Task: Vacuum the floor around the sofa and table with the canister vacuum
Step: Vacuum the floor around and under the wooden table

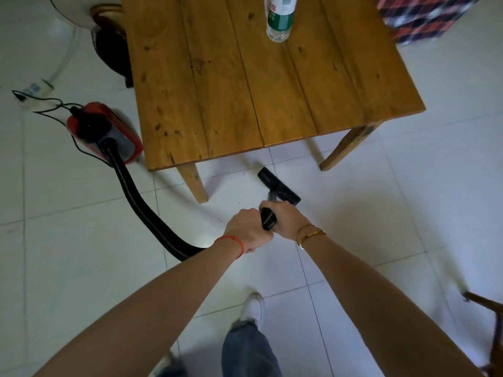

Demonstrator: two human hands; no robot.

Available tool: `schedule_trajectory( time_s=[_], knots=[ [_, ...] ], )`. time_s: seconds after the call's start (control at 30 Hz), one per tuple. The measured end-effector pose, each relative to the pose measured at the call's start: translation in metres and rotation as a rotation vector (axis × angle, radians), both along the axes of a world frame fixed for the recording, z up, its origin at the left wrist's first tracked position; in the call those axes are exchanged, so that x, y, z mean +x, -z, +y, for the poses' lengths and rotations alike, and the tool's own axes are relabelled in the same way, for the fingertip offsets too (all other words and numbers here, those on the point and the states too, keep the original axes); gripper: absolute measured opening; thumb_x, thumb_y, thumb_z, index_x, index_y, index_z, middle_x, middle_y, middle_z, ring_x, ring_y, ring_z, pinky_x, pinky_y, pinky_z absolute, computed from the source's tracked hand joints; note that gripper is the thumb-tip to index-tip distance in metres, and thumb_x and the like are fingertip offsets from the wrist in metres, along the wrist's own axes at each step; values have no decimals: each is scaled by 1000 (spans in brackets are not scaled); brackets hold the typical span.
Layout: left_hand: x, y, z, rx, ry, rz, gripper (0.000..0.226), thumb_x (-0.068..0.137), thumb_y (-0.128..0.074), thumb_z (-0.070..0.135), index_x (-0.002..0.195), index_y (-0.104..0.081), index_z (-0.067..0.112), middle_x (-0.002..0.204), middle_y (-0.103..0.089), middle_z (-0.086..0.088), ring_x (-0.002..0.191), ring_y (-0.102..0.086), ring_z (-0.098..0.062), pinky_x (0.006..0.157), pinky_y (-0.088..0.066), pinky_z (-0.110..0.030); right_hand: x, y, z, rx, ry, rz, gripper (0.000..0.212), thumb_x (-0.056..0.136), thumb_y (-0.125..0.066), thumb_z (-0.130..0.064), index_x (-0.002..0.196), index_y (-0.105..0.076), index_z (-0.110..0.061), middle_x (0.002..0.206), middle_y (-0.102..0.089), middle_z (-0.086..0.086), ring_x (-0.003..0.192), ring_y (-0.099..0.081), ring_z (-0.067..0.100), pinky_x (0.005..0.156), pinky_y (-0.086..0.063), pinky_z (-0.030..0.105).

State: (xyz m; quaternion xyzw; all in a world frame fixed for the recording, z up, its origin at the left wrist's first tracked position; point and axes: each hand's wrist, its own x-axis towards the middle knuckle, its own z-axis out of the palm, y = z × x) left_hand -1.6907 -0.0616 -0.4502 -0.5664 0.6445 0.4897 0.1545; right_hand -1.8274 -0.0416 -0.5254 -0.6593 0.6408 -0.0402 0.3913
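Head view looks down on two bare arms. Both hands are closed around the black ribbed hose (pixel 168 227) where it meets the wand. The left hand (pixel 246 231) grips it from the left side, fingers wrapped tight, with a red string on the wrist. The right hand (pixel 285 220) grips just beside it, a little further forward, also wrapped shut, with gold bracelets on the wrist. The two hands are almost touching.

Just ahead of the hands the black nozzle (pixel 279 186) lies flat on the white tiled floor (pixel 408 213), near the front edge of the table, between its two front legs. The hose curves left and back to the red vacuum (pixel 104 131), which sits on the floor beside the table's left side. A thin black cord runs from it to a power strip (pixel 35 95).

On the wooden tabletop (pixel 245 91) stands a clear bottle (pixel 280 20). A checked cloth (pixel 424 17) is at the top right. One white shoe (pixel 254 307) is below the hands.
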Motion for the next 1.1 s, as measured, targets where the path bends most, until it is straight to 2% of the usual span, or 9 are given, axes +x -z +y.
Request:
schedule_trajectory(
  time_s=[0.3,0.63,0.9,1.03,1.1],
  knots=[
    [17,0,28,38,-79,34,3,72,-52,11,69,-52,11,56,-58,-5,43,-59,-20,43,-44,-21,14,-4,21,20,-71,7,22,78,-65,-11,98,-58,-13,91,-62,10,82,-60,28,73,-51,39],
    [88,-15,53,-73,2,-116,7,72,-54,22,73,-51,16,67,-61,-2,60,-64,-23,58,-54,-31,90,-12,45,41,-97,-16,26,79,-66,-13,103,-55,-10,98,-60,16,82,-60,34,69,-53,43],
    [109,-21,58,-105,-28,-145,7,72,-54,22,70,-48,18,59,-56,1,52,-56,-18,53,-47,-25,113,-13,40,18,-138,-56,23,78,-65,-11,98,-55,-11,93,-61,15,78,-60,33,68,-54,46],
    [98,-9,56,-136,-30,-167,10,75,-56,25,78,-50,18,71,-60,0,59,-56,-18,47,-38,-23,99,-4,34,-13,-185,-8,24,79,-63,-15,100,-55,-11,95,-59,14,78,-59,33,68,-53,43],
    [86,-1,53,-169,-35,-171,15,75,-57,27,83,-52,16,78,-63,-2,68,-60,-21,49,-39,-25,86,2,28,-34,-216,20,24,79,-63,-16,101,-55,-11,96,-58,14,78,-59,33,65,-50,37]
  ],
)
